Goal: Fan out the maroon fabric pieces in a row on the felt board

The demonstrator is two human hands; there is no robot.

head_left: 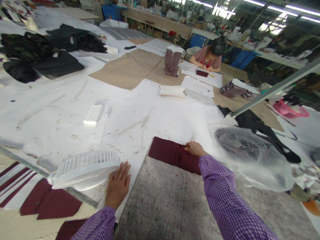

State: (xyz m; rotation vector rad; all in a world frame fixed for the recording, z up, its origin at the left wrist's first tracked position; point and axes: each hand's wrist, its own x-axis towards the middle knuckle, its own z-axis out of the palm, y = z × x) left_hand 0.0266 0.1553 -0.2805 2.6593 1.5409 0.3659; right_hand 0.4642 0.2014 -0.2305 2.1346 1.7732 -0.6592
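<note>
Clearly, the right hand point(196, 149) touches one maroon strip point(170, 152); left hand point(118, 183) apart.

– Are you finding any writing here?
– Yes, one line of dark lettering point(255, 145) is showing on the clear plastic bag point(255, 163), which is lying at the right side.
– And what is it saying?
– I am not managing to read it with certainty, because the letters are appearing distorted. I am reading nothing else.
</note>
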